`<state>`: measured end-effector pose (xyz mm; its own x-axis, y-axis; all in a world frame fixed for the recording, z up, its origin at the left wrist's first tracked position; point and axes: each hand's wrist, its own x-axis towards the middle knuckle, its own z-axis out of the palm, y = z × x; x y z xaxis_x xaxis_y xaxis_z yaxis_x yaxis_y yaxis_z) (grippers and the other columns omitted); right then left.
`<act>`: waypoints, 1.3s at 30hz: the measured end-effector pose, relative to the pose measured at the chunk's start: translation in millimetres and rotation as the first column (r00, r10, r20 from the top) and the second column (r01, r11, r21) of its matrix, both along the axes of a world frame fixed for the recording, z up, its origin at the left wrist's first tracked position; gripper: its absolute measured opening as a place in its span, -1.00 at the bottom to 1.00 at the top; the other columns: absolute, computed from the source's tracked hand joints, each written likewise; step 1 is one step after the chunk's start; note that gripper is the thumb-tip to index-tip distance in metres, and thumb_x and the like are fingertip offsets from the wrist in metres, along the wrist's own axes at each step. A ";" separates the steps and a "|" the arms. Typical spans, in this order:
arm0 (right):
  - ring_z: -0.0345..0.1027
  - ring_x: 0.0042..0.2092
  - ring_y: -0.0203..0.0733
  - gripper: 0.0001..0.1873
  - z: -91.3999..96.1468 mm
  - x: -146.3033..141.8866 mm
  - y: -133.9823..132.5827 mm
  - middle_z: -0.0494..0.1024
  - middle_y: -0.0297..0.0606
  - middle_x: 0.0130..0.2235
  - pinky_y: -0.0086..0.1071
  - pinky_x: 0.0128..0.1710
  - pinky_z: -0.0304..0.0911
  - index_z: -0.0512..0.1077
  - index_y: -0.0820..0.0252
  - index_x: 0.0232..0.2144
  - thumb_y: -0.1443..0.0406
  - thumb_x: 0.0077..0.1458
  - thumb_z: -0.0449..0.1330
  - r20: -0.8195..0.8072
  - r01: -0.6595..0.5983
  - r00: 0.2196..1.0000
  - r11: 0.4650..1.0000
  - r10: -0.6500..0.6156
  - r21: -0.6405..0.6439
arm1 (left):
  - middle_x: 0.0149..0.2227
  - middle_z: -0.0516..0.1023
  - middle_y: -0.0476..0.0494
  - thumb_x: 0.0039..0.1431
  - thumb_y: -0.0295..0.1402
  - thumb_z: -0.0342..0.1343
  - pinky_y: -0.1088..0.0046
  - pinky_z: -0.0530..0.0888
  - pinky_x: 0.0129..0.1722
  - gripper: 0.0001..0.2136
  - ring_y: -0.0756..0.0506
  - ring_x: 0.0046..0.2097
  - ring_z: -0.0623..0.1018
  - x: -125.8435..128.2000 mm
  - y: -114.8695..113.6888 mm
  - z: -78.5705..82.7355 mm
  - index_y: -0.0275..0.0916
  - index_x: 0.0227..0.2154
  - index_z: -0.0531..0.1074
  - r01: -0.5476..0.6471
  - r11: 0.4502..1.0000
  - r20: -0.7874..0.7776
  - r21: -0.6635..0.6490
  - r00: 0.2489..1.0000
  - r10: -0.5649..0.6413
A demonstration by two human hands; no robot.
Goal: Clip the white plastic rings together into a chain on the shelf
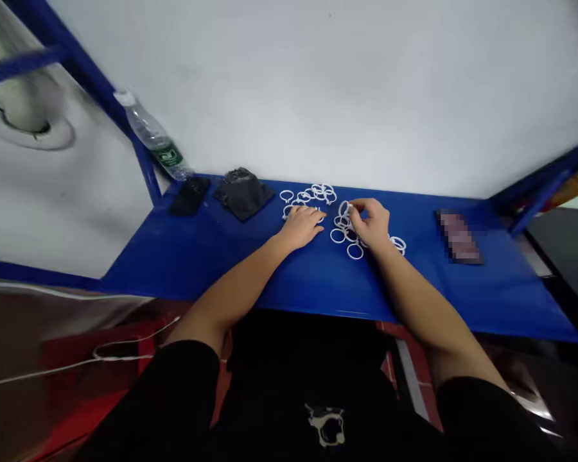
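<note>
Several white plastic rings [316, 193] lie scattered on a blue table [212, 256] near its back edge. My left hand [302, 226] rests palm down on the rings at the left of the pile, fingers stretched over them. My right hand [373, 222] is curled at the right of the pile, its thumb and fingers pinched on a white ring [343, 208] held upright. More rings [354, 250] lie flat just in front of and under this hand, and a couple [397, 243] show to its right.
A plastic water bottle [154, 137] leans against the blue frame post at back left. Two dark crumpled cloth items [243, 191] lie left of the rings. A blurred flat object [457, 236] lies at the right. A white wall stands behind the table.
</note>
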<state>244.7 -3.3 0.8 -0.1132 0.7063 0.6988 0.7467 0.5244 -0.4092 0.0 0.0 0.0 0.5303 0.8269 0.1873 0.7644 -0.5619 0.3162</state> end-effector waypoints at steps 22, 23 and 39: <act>0.59 -0.17 0.02 -0.66 2.4 -2.3 -3.7 0.73 -0.18 -0.21 -0.04 -0.07 0.49 0.62 0.07 0.08 0.10 0.43 0.17 0.003 -0.199 0.980 0.973 0.201 -0.114 | -0.14 0.77 -0.06 0.57 -0.26 0.19 0.16 0.55 0.05 -0.80 -0.16 -0.04 0.66 1.5 8.9 -13.3 -0.01 -0.15 0.72 0.141 0.888 0.344 0.437 0.886 -0.310; 0.60 -0.15 0.02 -0.65 2.1 -3.4 -4.2 0.74 -0.18 -0.19 -0.04 -0.06 0.51 0.62 0.06 0.09 0.08 0.45 0.17 -0.010 -0.212 0.977 0.969 0.213 -0.123 | -0.14 0.77 -0.06 0.58 -0.27 0.17 0.17 0.55 0.05 -0.79 -0.15 -0.03 0.66 1.3 8.3 -12.3 -0.01 -0.15 0.72 0.155 0.881 0.342 0.446 0.881 -0.328; 0.62 -0.22 -0.09 -0.85 8.7 -15.2 -14.0 0.73 -0.25 -0.25 -0.17 -0.17 0.54 0.62 0.04 -0.18 0.14 0.38 0.30 -0.088 -0.312 0.949 0.940 0.302 -0.138 | -0.04 0.77 -0.18 0.46 -0.34 0.31 -0.06 0.55 0.31 -0.93 -0.22 0.10 0.74 3.7 3.9 -16.6 -0.14 -0.08 0.57 0.115 0.925 0.492 0.362 0.819 -0.294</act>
